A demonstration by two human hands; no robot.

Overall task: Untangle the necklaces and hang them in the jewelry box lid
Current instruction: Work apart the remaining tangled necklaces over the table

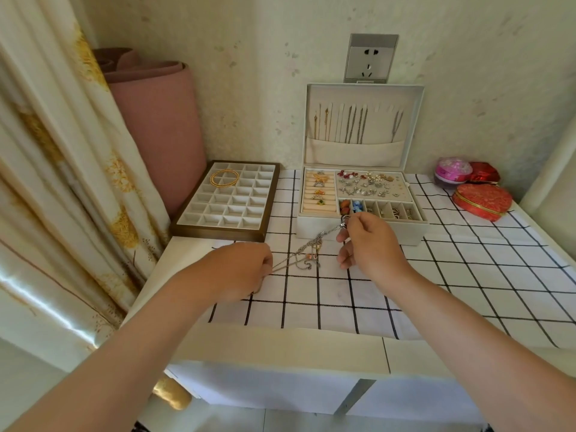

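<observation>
**Checked cloth (436,291) under a taut tangle: give slack before you pull**

Over the black-and-white grid, just in front of the jewelry box (311,229), you hold the tangled necklaces (311,247) stretched between both hands. Your right hand (371,244) pinches one end high, at centre frame, thumb and forefinger closed on what looks like a ring or clasp. Your left hand (246,269) sits lower and further left, fingers curled on two chain ends that run straight up to the knot. Small pendants hang from the cluster between your hands, close over the cloth.

Judging from the straight lines, the chains are under tension, and that likely tightens the knot. Bring your hands closer together so the cluster sags onto the cloth, then spread the loops flat and follow one chain at a time. Keep hold of the clasp end; it is the end you will thread back through.

Outward from there, the jewelry box lid (411,120) stands open against the wall in the upper middle of the frame, with hung chains (352,124) across most of its row. The free hooks (383,107) seem to lie right of centre, so aim there. Lift each freed chain well over the open earring compartments, or it may snag. The compartment tray (218,233) at left is not needed.
</observation>
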